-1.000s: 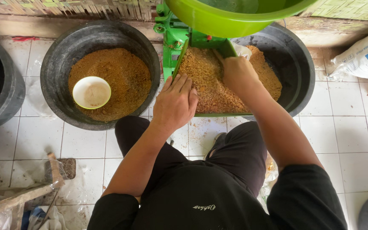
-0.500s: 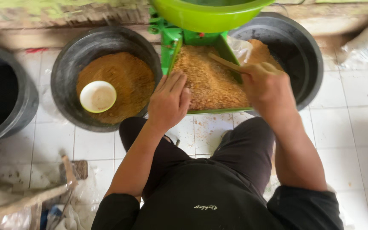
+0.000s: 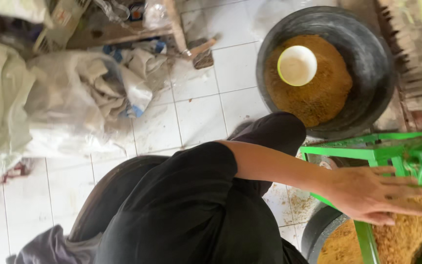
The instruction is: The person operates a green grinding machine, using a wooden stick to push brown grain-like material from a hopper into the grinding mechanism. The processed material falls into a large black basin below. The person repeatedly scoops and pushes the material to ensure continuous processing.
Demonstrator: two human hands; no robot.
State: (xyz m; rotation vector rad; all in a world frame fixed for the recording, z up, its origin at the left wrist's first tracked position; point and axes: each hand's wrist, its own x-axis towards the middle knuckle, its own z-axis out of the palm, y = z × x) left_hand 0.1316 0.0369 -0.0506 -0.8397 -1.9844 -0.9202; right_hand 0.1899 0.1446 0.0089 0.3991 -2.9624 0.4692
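Brown granular meal (image 3: 406,234) is heaped on the green machine chute (image 3: 367,239), and the left hand (image 3: 374,193) is laid flat on it, fingers extended and gripping nothing. A white bowl (image 3: 297,65) is seen resting on the meal in the black tub (image 3: 367,63) nearby. The right hand is not seen.

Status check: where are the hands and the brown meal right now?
Left hand flat, open on brown meal in green chute. Right hand out of view. White bowl sits in black tub.

Crumpled pale sacks (image 3: 50,98) lie on the white tiled floor (image 3: 196,112) beside what looks like a wooden-handled brush (image 3: 200,53).
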